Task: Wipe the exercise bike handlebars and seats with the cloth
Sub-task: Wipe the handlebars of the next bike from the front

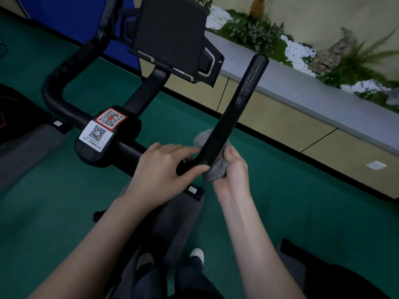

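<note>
Both bare forearms reach up from 6 o'clock over green floor. The left hand (164,169) curls round the bend of the black handlebar (239,104), thumb on the near side, fingers over the top. Just beside it, toward 3 o'clock, the right hand (232,169) clasps a grey cloth (216,172) wrapped round the base of the bar's right arm, which rises toward 1 o'clock. At 12 o'clock a tray (162,65) holds a dark panel (170,33). Beyond, at 2 o'clock, a long planter (302,85) holds leafy plants (257,33) and white pebbles (298,52).
</note>
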Available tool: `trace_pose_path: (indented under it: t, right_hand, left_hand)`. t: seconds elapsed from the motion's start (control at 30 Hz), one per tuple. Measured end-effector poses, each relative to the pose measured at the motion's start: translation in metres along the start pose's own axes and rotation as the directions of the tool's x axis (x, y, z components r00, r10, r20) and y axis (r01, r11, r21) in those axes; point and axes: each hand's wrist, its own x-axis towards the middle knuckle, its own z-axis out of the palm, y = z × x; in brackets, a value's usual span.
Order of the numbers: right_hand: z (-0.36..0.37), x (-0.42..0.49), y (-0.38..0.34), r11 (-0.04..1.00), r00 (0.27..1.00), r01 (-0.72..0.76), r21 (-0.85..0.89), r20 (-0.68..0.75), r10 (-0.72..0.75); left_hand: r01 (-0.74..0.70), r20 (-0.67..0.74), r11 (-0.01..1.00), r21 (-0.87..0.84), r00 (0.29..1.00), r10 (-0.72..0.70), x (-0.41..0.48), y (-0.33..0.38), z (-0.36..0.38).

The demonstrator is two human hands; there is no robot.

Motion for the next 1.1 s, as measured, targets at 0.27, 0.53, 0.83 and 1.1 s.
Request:
trace_pose_path:
  t: [0.27, 0.53, 0.83, 1.1]
  right_hand:
    - [0.002, 0.011, -0.014, 0.995, 0.996, -0.084, -0.045, 0.025, 0.085]
    - [-0.006, -0.003, 0.008, 0.977, 0.972, 0.195, -0.088, -0.115, -0.204]
    - [-0.007, -0.003, 0.015, 0.839, 0.858, 0.452, -0.301, -0.111, -0.502]
    - [0.017, 0.028, -0.017, 0.559, 0.664, 0.652, -0.512, 0.030, -0.747]
  left_hand:
    - [0.061, 0.006, 0.997, -0.041, 0.998, -0.061, 0.018, 0.014, 0.001]
    - [0.201, 0.025, 0.968, -0.148, 0.980, -0.200, 0.034, 0.025, 0.017]
    - [0.266, 0.021, 0.927, -0.264, 0.962, -0.271, 0.038, 0.022, 0.024]
    - [0.307, 0.049, 0.916, -0.259, 0.951, -0.305, 0.040, 0.024, 0.023]
